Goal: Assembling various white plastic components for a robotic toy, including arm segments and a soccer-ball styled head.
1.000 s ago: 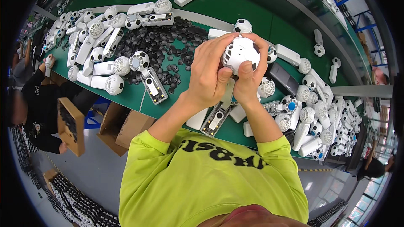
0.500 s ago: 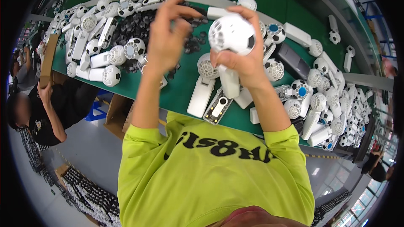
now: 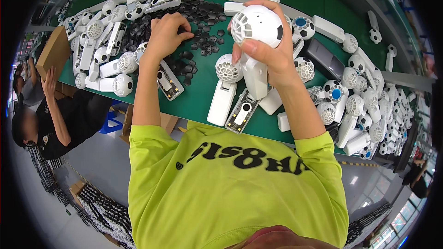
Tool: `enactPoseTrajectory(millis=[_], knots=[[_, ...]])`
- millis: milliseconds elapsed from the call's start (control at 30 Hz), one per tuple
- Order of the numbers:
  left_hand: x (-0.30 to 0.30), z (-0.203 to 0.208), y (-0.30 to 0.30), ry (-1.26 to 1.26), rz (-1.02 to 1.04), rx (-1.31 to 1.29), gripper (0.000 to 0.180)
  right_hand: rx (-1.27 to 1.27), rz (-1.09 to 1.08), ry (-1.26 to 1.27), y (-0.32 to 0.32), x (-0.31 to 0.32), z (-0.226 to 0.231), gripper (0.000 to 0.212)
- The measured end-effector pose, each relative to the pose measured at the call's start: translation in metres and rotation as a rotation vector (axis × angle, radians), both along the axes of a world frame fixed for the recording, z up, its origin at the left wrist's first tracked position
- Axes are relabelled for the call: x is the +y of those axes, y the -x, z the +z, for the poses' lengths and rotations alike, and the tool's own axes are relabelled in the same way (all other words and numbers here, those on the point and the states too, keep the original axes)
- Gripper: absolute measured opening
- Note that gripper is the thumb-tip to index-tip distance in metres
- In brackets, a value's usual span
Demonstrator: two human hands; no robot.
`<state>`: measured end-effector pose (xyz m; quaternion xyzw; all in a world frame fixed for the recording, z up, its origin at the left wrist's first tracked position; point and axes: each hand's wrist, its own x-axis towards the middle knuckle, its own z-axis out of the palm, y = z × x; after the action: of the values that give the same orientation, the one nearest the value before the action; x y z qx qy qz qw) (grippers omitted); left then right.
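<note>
In my right hand (image 3: 279,55) is a white handheld fan (image 3: 260,25) with a soccer-ball head. My thumb and fingers wrap round the head, and its handle hangs down toward me. One black patch shows on the head's right side, with a grille at its left. My left hand (image 3: 167,37) is bent over a pile of small black pentagon pieces (image 3: 203,11), thumb and fingers drawn together. Whatever lies between those fingertips is too small to make out. Below the held fan lie another white fan (image 3: 221,103) and an opened handle with its circuit board exposed (image 3: 242,113).
Many similar fans crowd the green table (image 3: 198,103) at left and right. A dark grey case (image 3: 325,60) lies right of my right hand. Near my left forearm is another opened handle (image 3: 170,83). At the far left, a person holds a cardboard box (image 3: 54,51).
My left hand has moved down and left onto the black pieces, its raised fingers now curled. My right hand keeps hold of the fan in nearly the same place.
</note>
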<state>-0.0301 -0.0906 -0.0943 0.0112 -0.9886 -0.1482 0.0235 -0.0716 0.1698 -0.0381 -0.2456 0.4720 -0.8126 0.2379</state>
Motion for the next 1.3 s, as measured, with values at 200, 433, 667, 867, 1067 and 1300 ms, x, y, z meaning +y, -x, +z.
enactPoseTrajectory(millis=[200,433,667,867,1067,1300], knots=[[0.03,0.02,-0.006,-0.147,-0.117,0.328,0.01,0.057,-0.195,0.123,0.008,-0.003,0.009,0.063],[0.078,0.057,-0.014,-0.365,-0.374,0.867,0.018,0.134,-0.15,0.457,0.016,0.012,0.021,0.046],[0.113,0.082,-0.023,-0.462,-0.422,1.0,0.02,0.713,-0.497,0.204,0.024,0.018,0.012,0.035],[0.136,0.094,-0.034,-0.689,-0.41,0.779,0.02,1.093,-0.525,0.093,0.03,0.025,0.014,0.04],[0.135,0.097,-0.044,-1.1,-0.164,0.359,0.017,1.117,-0.555,0.043,0.024,0.023,0.016,0.038],[0.111,0.136,-0.041,-0.413,-0.433,0.345,0.014,1.052,-0.172,-0.088,0.027,0.023,0.023,0.04]])
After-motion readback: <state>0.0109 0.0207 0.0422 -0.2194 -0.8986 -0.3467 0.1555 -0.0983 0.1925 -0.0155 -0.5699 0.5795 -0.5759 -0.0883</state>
